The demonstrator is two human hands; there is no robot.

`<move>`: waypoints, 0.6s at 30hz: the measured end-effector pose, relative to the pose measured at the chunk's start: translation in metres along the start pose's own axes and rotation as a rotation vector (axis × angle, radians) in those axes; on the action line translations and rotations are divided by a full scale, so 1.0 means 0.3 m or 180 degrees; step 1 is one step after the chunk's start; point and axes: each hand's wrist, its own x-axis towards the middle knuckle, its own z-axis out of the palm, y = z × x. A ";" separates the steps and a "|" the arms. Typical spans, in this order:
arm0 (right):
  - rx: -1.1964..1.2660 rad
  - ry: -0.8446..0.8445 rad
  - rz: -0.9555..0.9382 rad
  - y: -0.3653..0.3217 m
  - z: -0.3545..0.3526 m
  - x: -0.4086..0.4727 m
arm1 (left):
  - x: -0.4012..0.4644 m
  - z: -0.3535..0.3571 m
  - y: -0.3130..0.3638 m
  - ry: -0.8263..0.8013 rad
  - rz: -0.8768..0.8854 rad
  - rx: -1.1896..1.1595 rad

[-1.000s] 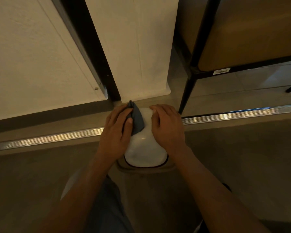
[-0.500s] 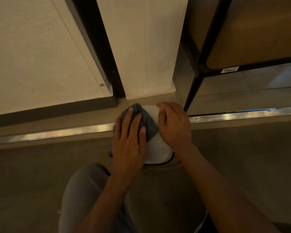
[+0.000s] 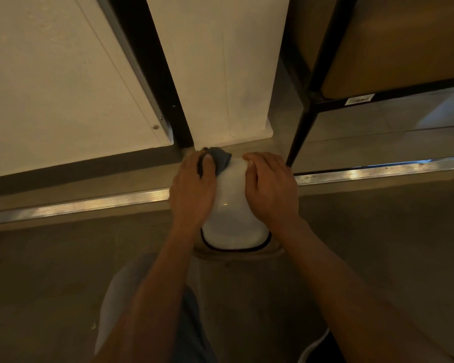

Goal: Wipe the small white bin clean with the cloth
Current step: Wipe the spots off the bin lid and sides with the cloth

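Head view, looking straight down at the floor. Small white bin (image 3: pixel 233 218) stands on the floor directly in front of me, just below the foot of a white panel (image 3: pixel 220 74) and across a metal floor strip (image 3: pixel 89 204) that runs left to right. Its rounded white lid faces up; a dark line edges the near side of the lid.

My left hand (image 3: pixel 192 189) lies on the left side of the lid, near its far end. Fingers are curled around a dark blue-grey cloth (image 3: pixel 222 159), which is bunched under the fingertips; one corner of the cloth sticks out past them onto the far left part of the lid. Cloth is in contact with the lid there. The hand is slightly blurred, so I cannot make out the exact finger placement.

My right hand (image 3: pixel 270 189) rests on the right side of the lid, fingers bent over the curve and pressing down, thumb tucked toward the middle. It holds the bin itself, no cloth under it.

Bare white lid shows between the two hands and below them toward me.

To the right, a black furniture leg (image 3: pixel 299 137) meets the floor near the right hand. My knee in grey fabric (image 3: pixel 121 297) shows at lower left.
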 end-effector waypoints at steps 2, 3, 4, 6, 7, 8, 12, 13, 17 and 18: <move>0.0038 0.0007 -0.0007 -0.003 0.003 -0.001 | -0.126 0.009 -0.056 0.0416 -0.0137 -0.0608; 0.0053 0.0013 -0.0015 -0.003 0.003 -0.002 | -0.194 0.015 -0.077 0.0572 -0.0225 -0.0780; 0.0064 0.0022 -0.0023 -0.002 0.003 -0.002 | -0.257 0.025 -0.098 0.0658 -0.0252 -0.0791; 0.0064 0.0042 -0.0063 0.002 0.001 -0.001 | -0.337 0.046 -0.121 0.0678 -0.0251 -0.0671; 0.0057 0.0047 -0.0096 0.003 0.000 -0.001 | -0.339 0.049 -0.119 0.0654 -0.0281 -0.0630; 0.0054 0.0043 -0.0127 0.005 -0.002 -0.001 | -0.318 0.046 -0.107 0.0620 -0.0327 -0.0626; 0.0076 -0.0048 -0.0146 0.007 -0.011 -0.006 | -0.110 0.003 -0.032 0.0356 -0.0199 -0.0435; 0.0105 -0.0069 -0.0130 0.007 -0.012 -0.004 | -0.051 -0.006 -0.010 0.0236 -0.0190 -0.0242; 0.0064 -0.0107 -0.0023 -0.013 -0.028 0.001 | 0.042 -0.006 0.036 0.0044 -0.0329 0.0240; 0.0024 -0.0111 0.0009 -0.020 -0.034 0.003 | 0.020 -0.001 0.030 0.0136 -0.0280 0.0178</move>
